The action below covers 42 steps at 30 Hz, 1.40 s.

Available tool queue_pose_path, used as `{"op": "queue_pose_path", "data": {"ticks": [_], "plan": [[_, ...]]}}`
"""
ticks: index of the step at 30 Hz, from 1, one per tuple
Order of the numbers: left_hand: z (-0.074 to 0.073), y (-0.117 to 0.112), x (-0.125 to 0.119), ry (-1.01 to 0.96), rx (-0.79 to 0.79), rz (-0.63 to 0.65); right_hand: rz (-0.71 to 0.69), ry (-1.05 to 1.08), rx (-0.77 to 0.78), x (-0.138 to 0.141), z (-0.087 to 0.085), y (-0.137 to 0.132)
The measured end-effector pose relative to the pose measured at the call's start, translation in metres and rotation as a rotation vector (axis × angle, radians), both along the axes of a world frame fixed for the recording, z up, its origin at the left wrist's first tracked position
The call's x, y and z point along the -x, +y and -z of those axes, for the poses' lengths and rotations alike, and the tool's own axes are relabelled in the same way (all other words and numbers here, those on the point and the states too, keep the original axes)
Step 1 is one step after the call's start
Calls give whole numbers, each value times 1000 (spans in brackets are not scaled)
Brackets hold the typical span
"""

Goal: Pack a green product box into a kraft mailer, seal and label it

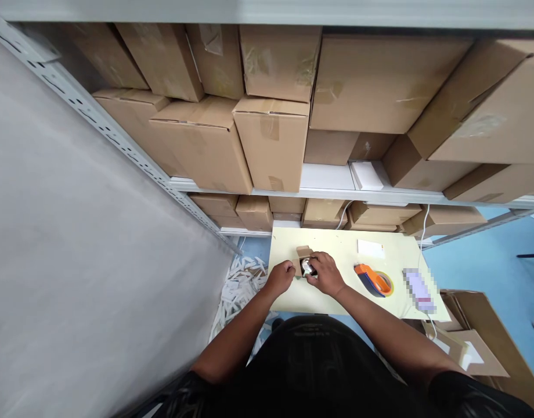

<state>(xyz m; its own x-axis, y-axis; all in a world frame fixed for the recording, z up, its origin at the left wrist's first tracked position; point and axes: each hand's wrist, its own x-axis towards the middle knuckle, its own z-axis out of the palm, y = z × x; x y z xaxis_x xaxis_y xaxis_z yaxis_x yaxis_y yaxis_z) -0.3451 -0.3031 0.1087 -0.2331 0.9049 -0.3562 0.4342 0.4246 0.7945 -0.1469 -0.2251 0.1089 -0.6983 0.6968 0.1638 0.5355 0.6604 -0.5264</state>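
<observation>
White paper strips (pixel 236 284) in a heap on the floor, far left. Left hand (pixel 281 276) curled on the side of a small brown box (pixel 302 259), flap open, near the middle of the pale yellow counter (pixel 336 296). Right hand (pixel 324 274) closed around a small shiny thing (pixel 308 267) at the box mouth. Further right, an orange tape roller (pixel 374 280), a white card (pixel 370 248).
</observation>
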Motion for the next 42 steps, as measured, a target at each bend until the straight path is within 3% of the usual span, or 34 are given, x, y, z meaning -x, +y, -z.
{"op": "queue_pose_path", "data": {"ticks": [3, 9, 12, 15, 19, 26, 31, 34, 42], "plan": [[-2, 1, -2, 22, -31, 13, 12, 32, 47, -8, 2, -4], [3, 7, -11, -66, -278, 67, 294, 242, 225, -29, 14, -6], [15, 14, -17, -81, -290, 13, 192, 255, 322, -32, 20, -5], [25, 24, -17, -176, -182, -143, 73, 221, 260, -31, 23, -7], [26, 33, -11, -369, -160, -52, 32, 190, 211, -29, 26, -8], [21, 2, -15, 61, -415, -22, 84, 177, 220, -22, 27, -10], [13, -19, -17, 110, -509, 126, 162, 141, 296, -17, 24, -17], [11, -18, -15, 150, -568, 269, 212, 123, 309, -17, 24, -19], [27, -8, -9, 366, -665, 342, 130, 177, 259, -24, 25, -20]]}}
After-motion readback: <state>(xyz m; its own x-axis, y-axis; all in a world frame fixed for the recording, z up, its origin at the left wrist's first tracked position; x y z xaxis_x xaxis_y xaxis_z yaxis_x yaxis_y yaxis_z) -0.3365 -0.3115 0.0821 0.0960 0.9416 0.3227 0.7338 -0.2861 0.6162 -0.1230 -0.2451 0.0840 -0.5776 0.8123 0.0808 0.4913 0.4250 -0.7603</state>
